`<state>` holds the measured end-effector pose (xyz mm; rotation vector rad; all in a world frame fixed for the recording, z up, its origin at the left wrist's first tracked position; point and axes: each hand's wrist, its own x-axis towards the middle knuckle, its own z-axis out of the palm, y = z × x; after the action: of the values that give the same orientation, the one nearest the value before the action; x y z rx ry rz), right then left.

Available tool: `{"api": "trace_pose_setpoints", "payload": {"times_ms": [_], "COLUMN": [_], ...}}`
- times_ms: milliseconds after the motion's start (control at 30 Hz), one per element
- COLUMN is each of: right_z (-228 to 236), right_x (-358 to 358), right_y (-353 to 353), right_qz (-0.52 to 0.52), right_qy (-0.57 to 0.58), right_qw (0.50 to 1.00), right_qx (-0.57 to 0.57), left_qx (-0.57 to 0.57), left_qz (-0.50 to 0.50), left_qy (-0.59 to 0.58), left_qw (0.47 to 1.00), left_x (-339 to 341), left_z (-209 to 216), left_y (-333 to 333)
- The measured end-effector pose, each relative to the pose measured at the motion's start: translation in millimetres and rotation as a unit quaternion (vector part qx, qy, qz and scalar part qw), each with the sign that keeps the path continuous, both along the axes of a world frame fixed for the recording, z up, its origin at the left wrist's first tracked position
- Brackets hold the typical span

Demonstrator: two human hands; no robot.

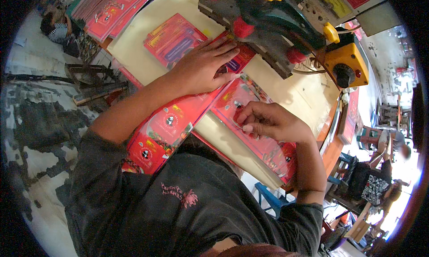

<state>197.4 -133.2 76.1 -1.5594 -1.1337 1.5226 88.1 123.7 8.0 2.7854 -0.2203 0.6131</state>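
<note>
My left hand (205,65) lies with its fingers stretched out over the far end of a long red printed sheet (178,111) with panda emblems. That sheet slants down toward my lap, on the left. Curled, with thumb and fingertips together, my right hand (272,120) rests over a second red printed sheet (279,156) on the right. Whatever its fingertips pinch, if anything, is hidden. Just beyond my left hand, a small pile of red and purple printed cards (172,40) lies on the cream tabletop (295,94).
A dark green machine (277,18) with red and yellow knobs stands at the table's far side. Beside it is a yellow control box (346,62) with a black dial. Red printed sheets (116,11) are stacked far left. A blue stool (270,199) is below right. Other people sit farther off.
</note>
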Motion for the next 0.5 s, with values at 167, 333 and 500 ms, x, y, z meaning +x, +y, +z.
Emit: {"api": "trace_pose_setpoints", "payload": {"times_ms": [167, 333, 500], "right_z": [24.3, 22.5, 2.0], "right_x": [-15.7, -38.9, -41.7], "right_y": [-5.3, -8.1, -18.2], "right_qz": [0.005, 0.011, 0.036], "right_qy": [-0.251, -0.568, -0.561], "right_qw": [0.963, 0.816, 0.822], "right_qx": [0.095, 0.109, 0.086], "left_qx": [-0.012, -0.014, -0.005], "left_qz": [0.001, -0.003, -0.001], "left_qy": [0.014, 0.046, 0.022], "left_qw": [1.0, 0.999, 1.0], "left_x": [0.3, 0.4, 2.8], "left_z": [-2.8, -1.1, -1.8], "left_y": [1.4, 0.8, -2.0]}}
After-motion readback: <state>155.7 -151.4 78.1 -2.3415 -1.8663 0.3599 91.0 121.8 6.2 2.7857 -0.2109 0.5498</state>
